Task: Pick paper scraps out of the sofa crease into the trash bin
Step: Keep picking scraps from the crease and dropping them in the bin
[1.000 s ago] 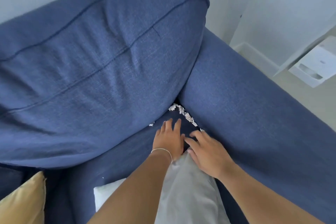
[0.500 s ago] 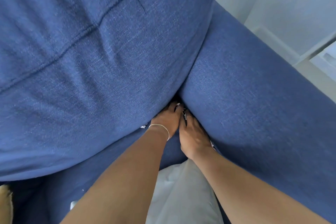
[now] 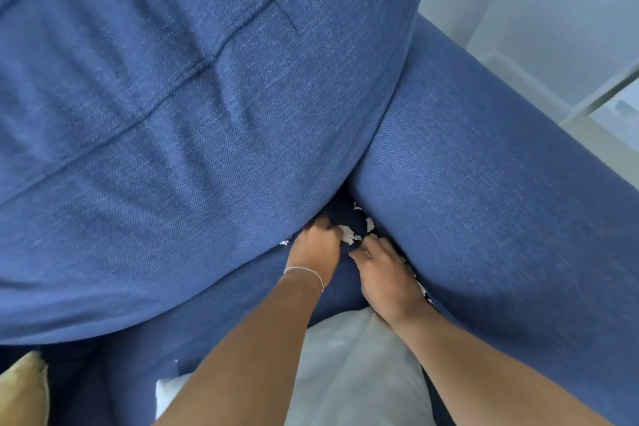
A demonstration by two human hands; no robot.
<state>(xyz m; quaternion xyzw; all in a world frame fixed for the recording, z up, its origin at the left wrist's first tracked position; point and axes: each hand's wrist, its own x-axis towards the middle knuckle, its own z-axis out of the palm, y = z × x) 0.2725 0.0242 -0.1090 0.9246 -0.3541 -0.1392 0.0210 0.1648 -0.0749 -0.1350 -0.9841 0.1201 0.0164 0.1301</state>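
White paper scraps (image 3: 347, 234) lie in the dark crease where the blue back cushion (image 3: 207, 114), the armrest (image 3: 484, 201) and the seat meet. More scraps (image 3: 369, 224) sit against the armrest, and a few show beside my right wrist. My left hand (image 3: 316, 247), with a thin bracelet at the wrist, has its fingers curled around scraps at the crease. My right hand (image 3: 383, 275) rests knuckles-up on the seat just right of it. Its fingers are bent toward the scraps and the fingertips are hidden.
A white pillow (image 3: 356, 356) lies on the seat under my forearms. A yellow cushion (image 3: 20, 387) pokes in at the bottom left. Beyond the armrest are a white wall, a skirting board and the corner of a white box-like object (image 3: 619, 111) on the floor.
Both hands went deep into the crease and have now drawn back a little and apart, uncovering scraps between them. The camera has come closer to the sofa.
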